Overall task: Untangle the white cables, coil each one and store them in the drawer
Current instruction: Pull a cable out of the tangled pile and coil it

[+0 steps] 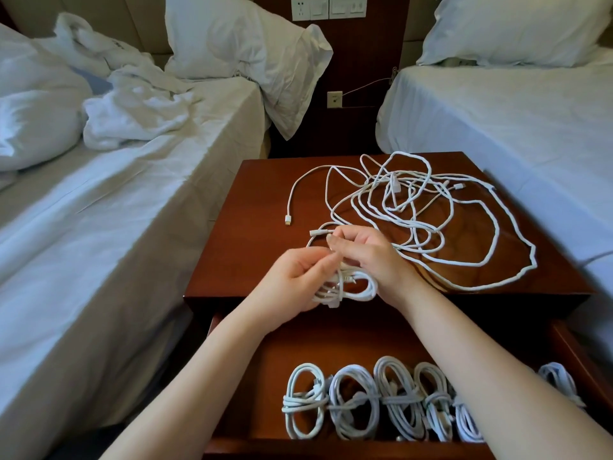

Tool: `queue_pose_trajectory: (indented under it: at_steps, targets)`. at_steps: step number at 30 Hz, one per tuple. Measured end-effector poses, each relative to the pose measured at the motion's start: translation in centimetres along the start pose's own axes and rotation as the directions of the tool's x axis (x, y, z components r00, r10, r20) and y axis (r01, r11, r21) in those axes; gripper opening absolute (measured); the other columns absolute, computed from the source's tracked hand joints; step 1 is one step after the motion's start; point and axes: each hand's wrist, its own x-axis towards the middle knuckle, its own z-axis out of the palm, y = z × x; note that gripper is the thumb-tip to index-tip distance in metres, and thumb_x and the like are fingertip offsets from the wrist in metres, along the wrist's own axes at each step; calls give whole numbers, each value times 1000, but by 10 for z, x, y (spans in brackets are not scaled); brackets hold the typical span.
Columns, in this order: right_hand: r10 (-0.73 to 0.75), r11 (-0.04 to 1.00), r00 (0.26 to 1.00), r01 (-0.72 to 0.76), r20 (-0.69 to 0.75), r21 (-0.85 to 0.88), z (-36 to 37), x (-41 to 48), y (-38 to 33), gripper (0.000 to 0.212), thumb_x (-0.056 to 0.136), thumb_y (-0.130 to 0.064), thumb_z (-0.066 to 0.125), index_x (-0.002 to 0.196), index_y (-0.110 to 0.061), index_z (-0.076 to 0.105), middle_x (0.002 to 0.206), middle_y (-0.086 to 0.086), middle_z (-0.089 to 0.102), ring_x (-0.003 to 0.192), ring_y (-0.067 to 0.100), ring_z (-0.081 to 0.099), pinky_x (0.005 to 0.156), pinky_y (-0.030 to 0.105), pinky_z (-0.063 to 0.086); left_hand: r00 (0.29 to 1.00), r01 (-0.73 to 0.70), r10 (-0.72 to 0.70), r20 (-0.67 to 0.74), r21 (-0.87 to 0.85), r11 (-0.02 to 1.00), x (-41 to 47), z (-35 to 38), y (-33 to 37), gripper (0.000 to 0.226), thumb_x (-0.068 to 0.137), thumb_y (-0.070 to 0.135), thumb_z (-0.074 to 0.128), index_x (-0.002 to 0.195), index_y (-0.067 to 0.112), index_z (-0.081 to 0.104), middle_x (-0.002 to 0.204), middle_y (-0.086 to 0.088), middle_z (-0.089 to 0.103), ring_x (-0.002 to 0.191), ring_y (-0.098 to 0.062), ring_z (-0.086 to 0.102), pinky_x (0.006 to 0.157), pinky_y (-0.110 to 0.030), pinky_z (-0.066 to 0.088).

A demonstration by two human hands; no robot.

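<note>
A tangle of white cables (pixel 411 207) lies spread over the top of the dark wooden nightstand (pixel 238 227). My left hand (pixel 292 280) grips a small coiled white cable (pixel 348 287) above the nightstand's front edge. My right hand (pixel 365 254) pinches that cable's loose end just above the coil; a plug end (pixel 315 232) sticks out to the left of its fingers. Below, the drawer (pixel 275 346) stands pulled out, with several coiled white cables (pixel 365 403) in a row along its front. My right forearm hides part of that row.
A bed with rumpled white bedding (pixel 126 104) stands left of the nightstand, and a made bed (pixel 514 121) stands on the right. One cable's plug (pixel 288 222) lies apart on the nightstand's left side. Wall sockets (pixel 328 8) sit behind.
</note>
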Motion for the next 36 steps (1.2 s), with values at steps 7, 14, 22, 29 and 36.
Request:
queue_pose_trajectory:
  at_steps: [7,14,22,29,36]
  targets:
    - [-136,979,978,109,-155,-173,-3,-1,-7,37,98,-16,51,61,-15,49,47,-14,41,47,1,40,56,14,34,995,-99,89,46,300,949,1,3,-4,30,98,19,49,71,14,61,58,2,50,52,-8,42,51,-21,33]
    - [-323,919,915,242,-242,-312,7,-3,-8,32,96,-15,57,64,-10,54,55,-4,44,54,5,40,55,19,36,950,101,21,-310,372,923,15,-3,-20,32,99,23,49,70,14,58,58,8,50,48,-3,46,47,-13,32]
    - [-354,879,934,348,43,-325,32,-16,-14,26,93,-16,52,70,-6,60,60,5,54,58,14,47,58,27,39,702,128,33,-711,172,977,21,-31,-30,41,101,23,43,65,7,49,41,2,46,33,-7,43,40,-20,35]
    - [-158,859,961,247,226,-448,33,-9,6,19,95,-19,54,81,-15,66,73,4,64,72,27,59,73,43,50,573,16,-55,-817,-56,998,22,-39,-35,44,101,28,43,61,10,42,52,2,37,46,-11,36,49,-31,33]
    - [-89,804,978,184,190,-566,29,1,18,14,93,-29,58,82,-34,67,81,-7,69,77,26,65,77,48,53,634,-230,-117,-765,-331,915,17,-29,-11,27,101,18,46,76,13,40,55,2,42,40,-6,34,39,-21,28]
